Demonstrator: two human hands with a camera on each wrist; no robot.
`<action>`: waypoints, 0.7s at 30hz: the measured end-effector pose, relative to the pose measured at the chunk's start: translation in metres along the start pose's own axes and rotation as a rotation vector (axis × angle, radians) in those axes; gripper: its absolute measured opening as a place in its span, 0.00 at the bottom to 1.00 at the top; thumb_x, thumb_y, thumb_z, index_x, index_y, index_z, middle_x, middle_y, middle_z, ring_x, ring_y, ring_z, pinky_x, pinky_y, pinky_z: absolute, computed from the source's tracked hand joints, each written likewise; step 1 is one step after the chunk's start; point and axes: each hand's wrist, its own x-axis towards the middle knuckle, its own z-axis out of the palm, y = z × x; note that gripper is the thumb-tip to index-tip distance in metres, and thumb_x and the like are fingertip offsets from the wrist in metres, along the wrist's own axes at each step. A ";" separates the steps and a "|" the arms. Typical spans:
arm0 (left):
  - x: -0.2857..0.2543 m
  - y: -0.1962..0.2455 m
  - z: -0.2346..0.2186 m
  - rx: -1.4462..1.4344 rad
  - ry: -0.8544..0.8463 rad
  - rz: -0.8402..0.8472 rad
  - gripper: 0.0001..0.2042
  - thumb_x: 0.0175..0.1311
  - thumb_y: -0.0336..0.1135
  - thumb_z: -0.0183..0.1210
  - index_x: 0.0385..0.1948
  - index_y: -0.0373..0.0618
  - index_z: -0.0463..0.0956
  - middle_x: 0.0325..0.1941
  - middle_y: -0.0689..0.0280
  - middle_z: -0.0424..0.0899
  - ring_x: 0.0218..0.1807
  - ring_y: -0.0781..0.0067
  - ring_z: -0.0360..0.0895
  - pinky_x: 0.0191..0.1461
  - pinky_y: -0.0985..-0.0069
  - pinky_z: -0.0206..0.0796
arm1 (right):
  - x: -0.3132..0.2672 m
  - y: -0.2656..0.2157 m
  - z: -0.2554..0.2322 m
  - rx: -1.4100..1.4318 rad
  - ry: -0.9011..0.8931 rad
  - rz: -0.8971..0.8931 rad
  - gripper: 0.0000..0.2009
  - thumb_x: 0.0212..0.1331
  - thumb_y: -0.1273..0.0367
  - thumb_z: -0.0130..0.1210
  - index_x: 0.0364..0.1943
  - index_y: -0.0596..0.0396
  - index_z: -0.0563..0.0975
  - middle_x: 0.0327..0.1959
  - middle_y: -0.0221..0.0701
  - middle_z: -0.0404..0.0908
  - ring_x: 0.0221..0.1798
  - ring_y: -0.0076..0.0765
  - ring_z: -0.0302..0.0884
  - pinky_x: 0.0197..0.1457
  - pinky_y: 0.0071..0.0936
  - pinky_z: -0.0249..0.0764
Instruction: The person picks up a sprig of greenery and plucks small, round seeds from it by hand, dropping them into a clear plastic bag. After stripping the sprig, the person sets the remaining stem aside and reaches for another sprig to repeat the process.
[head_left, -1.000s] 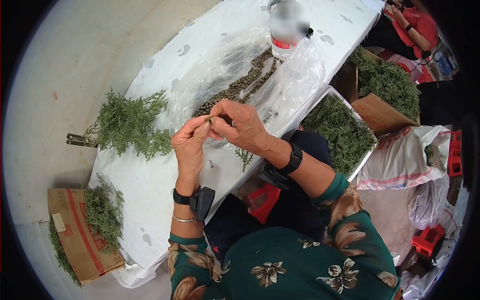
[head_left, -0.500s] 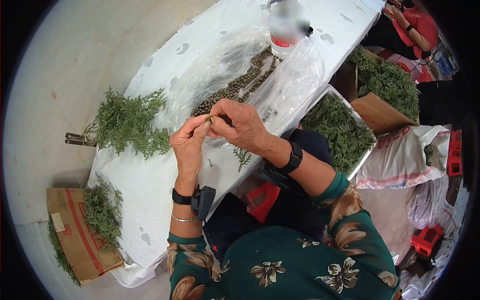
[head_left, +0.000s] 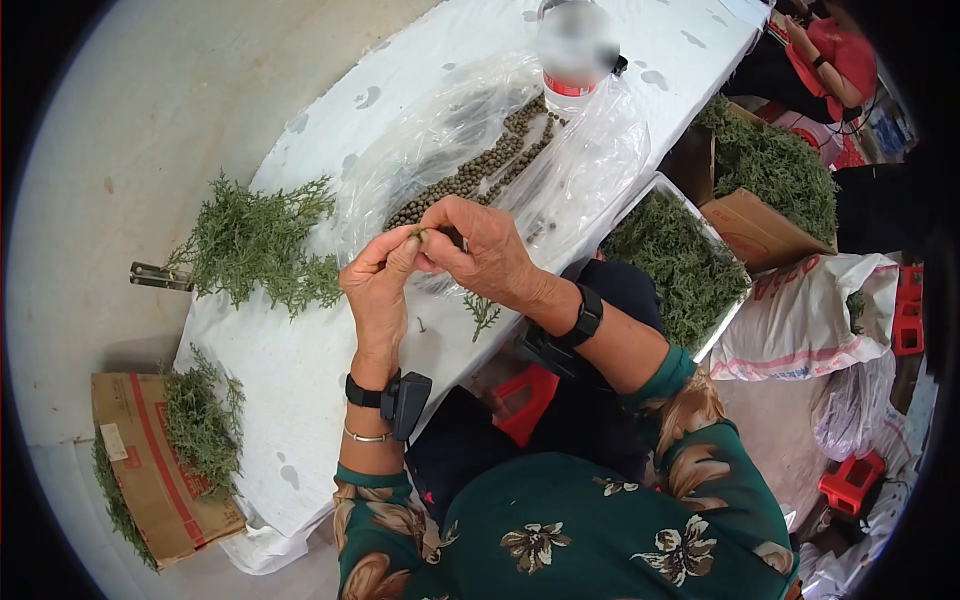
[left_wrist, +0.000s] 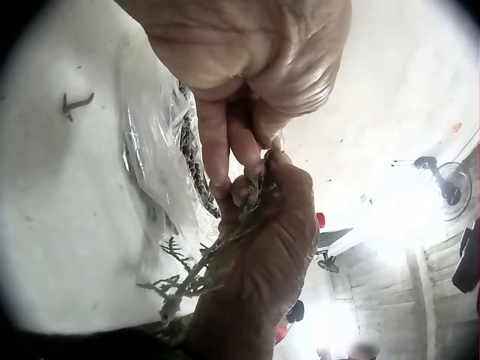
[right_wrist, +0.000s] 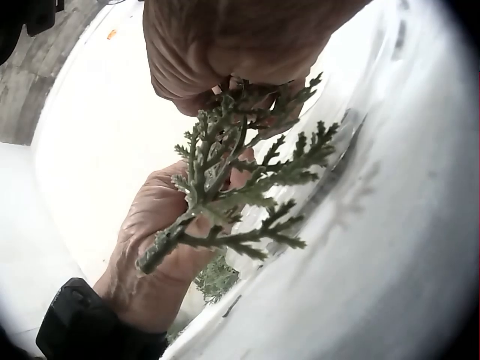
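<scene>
Both hands meet fingertip to fingertip over the white table point(head_left: 300, 400). The left hand point(head_left: 378, 290) pinches a tiny greenish piece point(head_left: 417, 233) between thumb and forefinger. Against it, the right hand point(head_left: 490, 255) has its own thumb and forefinger closed, and a green sprig point(head_left: 482, 312) hangs under its palm. In the right wrist view that sprig point(right_wrist: 199, 176) shows its cut stem and several scaly branches below the right hand point(right_wrist: 232, 45). In the left wrist view the fingertips touch, and the small piece between them is mostly hidden.
Brown beads point(head_left: 465, 180) lie on clear plastic point(head_left: 590, 150) beyond the hands, beside a bottle point(head_left: 570, 85). Cut greenery point(head_left: 255, 240) is at left; a carton point(head_left: 165, 470) stands lower left. A white box rim point(head_left: 735, 310) holds greenery at right, near a white sack point(head_left: 800, 320).
The hands stay almost in place, still joined at the fingertips. The sprig under the right hand has shifted slightly left.
</scene>
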 end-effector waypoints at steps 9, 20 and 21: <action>0.000 -0.004 -0.002 0.090 -0.025 0.087 0.07 0.59 0.23 0.57 0.38 0.32 0.78 0.30 0.62 0.81 0.29 0.75 0.77 0.35 0.80 0.71 | -0.001 0.005 0.000 -0.005 -0.014 0.017 0.02 0.54 0.76 0.53 0.29 0.58 0.72 0.20 0.29 0.74 0.21 0.21 0.71 0.24 0.20 0.68; -0.001 -0.001 -0.002 0.118 -0.043 0.086 0.07 0.58 0.22 0.57 0.37 0.33 0.78 0.29 0.63 0.81 0.28 0.76 0.77 0.35 0.82 0.70 | -0.002 0.003 0.001 0.007 -0.020 0.006 0.02 0.54 0.77 0.53 0.29 0.58 0.72 0.20 0.29 0.74 0.22 0.21 0.72 0.24 0.20 0.68; -0.001 -0.001 -0.001 0.123 -0.042 0.088 0.07 0.58 0.22 0.57 0.37 0.33 0.78 0.29 0.63 0.81 0.29 0.76 0.77 0.35 0.82 0.70 | -0.002 0.003 0.000 -0.003 -0.022 0.002 0.02 0.54 0.76 0.53 0.29 0.58 0.72 0.20 0.29 0.74 0.22 0.21 0.72 0.24 0.20 0.68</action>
